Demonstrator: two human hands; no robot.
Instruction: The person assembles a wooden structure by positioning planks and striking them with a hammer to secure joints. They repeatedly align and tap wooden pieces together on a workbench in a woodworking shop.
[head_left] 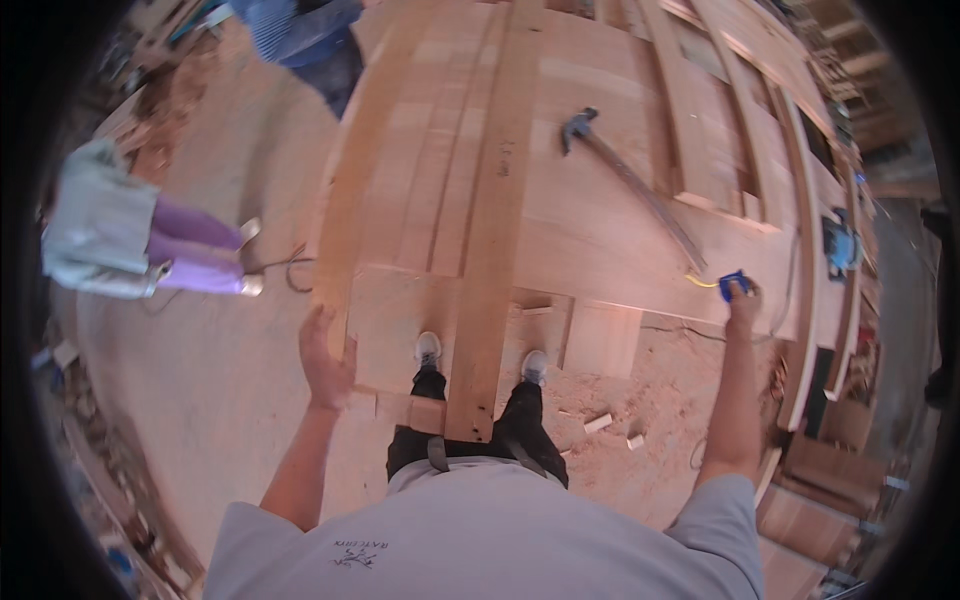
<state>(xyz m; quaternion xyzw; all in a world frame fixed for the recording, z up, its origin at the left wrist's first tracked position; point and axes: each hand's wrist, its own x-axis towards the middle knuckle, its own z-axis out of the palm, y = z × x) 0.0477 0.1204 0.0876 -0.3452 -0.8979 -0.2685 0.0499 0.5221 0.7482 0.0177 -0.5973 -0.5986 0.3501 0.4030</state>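
- In the right half of the head view, a blue tape measure (732, 284) is grasped by the right hand (744, 306); its short yellow blade (702, 282) is directed leftward, near the handle end of a hammer (643, 194).
- At left of centre, the near end of a narrow board (352, 225) appears to be gripped by the left hand (326, 362). The board's long axis is run toward the top edge, leaning slightly right; the tape measure is placed well apart from it.
- Between the hands, a long central board (495, 200) is laid roughly parallel to the narrow board.
- Beneath the hammer, a pale wooden surface (590, 235) is provided. Offcuts (598, 423) are scattered at lower right; a co-worker (110, 225) is seen at far left.
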